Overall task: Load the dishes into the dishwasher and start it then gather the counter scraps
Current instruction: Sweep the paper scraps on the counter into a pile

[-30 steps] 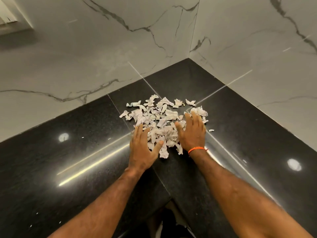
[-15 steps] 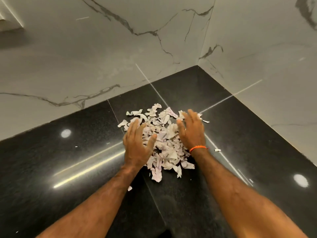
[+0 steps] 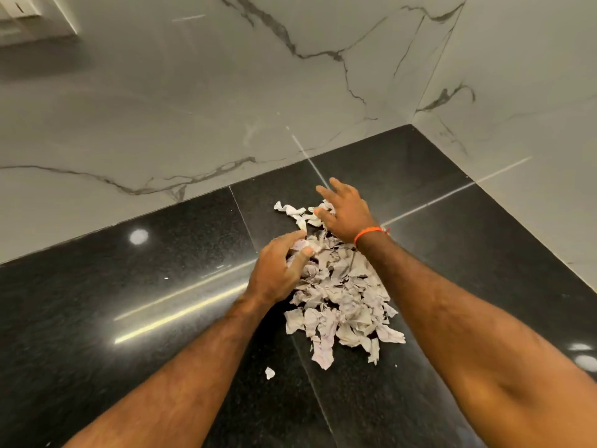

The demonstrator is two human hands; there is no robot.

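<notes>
Scraps (image 3: 339, 292) now lie nearer, heaped on the black tabletop (image 3: 129, 318); one stray bit (image 3: 269, 372) sits nearest. Left hand (image 3: 277, 270) has a curled grip on some pieces; right hand (image 3: 347, 211), fingers spread, reaches the far strays. Advice: rake those inward, then scoop from both sides.

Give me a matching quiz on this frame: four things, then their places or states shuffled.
1. left hand
2. right hand
3. stray scrap
4. wristband

A. orange, on the right wrist
B. alone on the dark counter, near side of the scrap pile
C. fingers spread over the far scraps
D. curled on scraps at the pile's left edge

Pairs: 1-D, 2-C, 3-B, 4-A
</notes>
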